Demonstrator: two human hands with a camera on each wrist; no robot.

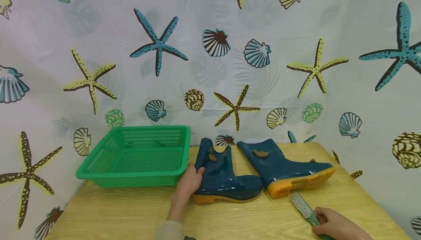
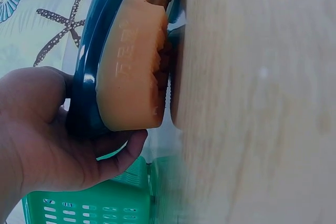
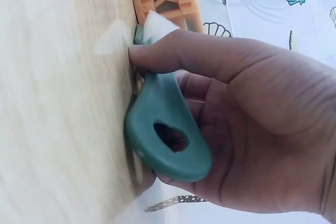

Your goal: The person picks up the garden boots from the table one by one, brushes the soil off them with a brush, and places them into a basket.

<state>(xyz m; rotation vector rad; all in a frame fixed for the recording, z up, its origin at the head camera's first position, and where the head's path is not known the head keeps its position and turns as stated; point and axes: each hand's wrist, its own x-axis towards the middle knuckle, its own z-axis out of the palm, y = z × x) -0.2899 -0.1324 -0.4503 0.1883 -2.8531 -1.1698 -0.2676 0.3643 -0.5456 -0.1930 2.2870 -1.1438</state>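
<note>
The right hand (image 1: 335,223) is near, its fingers curled round the handle of a green brush (image 1: 302,206). Below is a big wooden table (image 1: 131,214). A green plastic basket (image 1: 128,175) sits on the left. On the right lies a blue rubber boot (image 1: 286,167) with an orange sole. In the middle, the second boot (image 1: 227,187) has its heel held by the left hand (image 1: 190,179), between fingers and thumb. Brown lumps (image 1: 260,153) dot both boots.

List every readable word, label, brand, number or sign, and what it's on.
Orange boot heel, left wrist view: raised characters, turned sideways, too faint to read reliably.
Green brush: no text visible.
Green basket: no text visible.
Nothing else in the three views shows legible text.
</note>
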